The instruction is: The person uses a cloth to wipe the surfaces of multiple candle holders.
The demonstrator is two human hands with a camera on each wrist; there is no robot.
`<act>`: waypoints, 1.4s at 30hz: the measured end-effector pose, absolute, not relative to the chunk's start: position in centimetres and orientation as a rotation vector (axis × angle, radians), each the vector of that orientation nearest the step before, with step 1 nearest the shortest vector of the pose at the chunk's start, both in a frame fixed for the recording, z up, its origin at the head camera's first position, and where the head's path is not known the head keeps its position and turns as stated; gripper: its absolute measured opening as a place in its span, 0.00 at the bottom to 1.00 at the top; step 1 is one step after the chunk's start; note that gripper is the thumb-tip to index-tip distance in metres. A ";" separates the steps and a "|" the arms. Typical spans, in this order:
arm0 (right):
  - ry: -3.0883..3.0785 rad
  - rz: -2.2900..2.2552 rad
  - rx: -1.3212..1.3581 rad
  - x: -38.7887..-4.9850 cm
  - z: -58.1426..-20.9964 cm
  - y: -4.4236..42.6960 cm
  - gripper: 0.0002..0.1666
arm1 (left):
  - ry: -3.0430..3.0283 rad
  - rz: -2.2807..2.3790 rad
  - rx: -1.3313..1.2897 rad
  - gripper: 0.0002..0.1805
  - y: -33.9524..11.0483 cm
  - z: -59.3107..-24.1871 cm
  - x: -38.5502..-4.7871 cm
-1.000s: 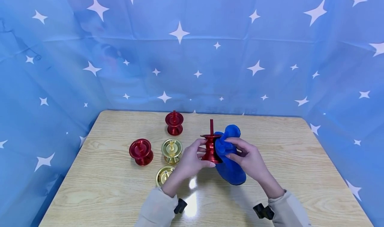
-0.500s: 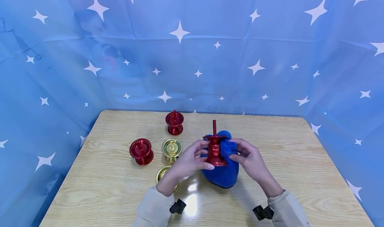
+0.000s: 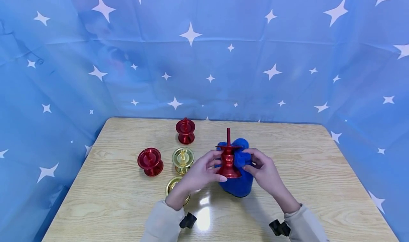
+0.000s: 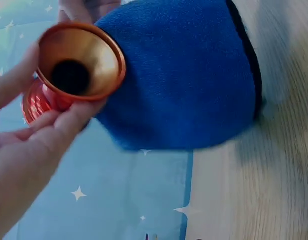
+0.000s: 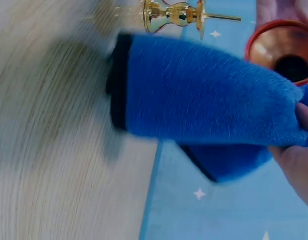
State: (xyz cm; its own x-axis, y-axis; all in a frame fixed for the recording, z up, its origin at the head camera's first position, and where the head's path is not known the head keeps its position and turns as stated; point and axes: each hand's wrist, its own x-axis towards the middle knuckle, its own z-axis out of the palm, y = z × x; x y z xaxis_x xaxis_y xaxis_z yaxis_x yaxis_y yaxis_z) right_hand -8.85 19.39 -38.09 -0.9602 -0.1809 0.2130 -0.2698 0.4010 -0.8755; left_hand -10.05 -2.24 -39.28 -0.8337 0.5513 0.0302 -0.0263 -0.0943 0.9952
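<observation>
My left hand (image 3: 202, 171) grips a red metal holder (image 3: 228, 162) with an upright pin, held above the table. In the left wrist view its hollow base (image 4: 106, 55) faces the camera, fingers around the rim. A blue cloth (image 3: 238, 187) is pinched between the thumb and fingers of my right hand (image 3: 266, 170); it lies against the holder's right side and hangs behind and below it. The right wrist view shows the cloth (image 5: 208, 92) hanging from my fingers, beside the holder's base (image 5: 278, 37).
Left of my hands stand a red holder (image 3: 150, 160), another red one (image 3: 185, 128) at the back and a gold one (image 3: 183, 158). A second gold holder (image 3: 172, 183) is partly behind my left forearm. A blue starred curtain (image 3: 204, 57) surrounds the wooden table (image 3: 105, 199).
Compared with a second ago, the holder has moved slightly right and the cloth's hanging part has swung left behind it. Both hands keep their hold; the left forearm has shifted slightly left.
</observation>
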 end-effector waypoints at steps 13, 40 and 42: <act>-2.555 1.394 0.414 -8.3 -38.2 17.8 0.21 | 2.548 1.527 0.664 0.41 -0.7 -39.1 -9.3; -2.517 1.435 0.395 -8.3 -39.0 18.1 0.21 | 2.441 1.575 0.586 0.40 -0.6 -39.6 -9.3; -2.502 1.221 0.496 -8.2 -38.9 17.8 0.23 | 2.458 1.558 0.586 0.39 -0.4 -39.7 -9.4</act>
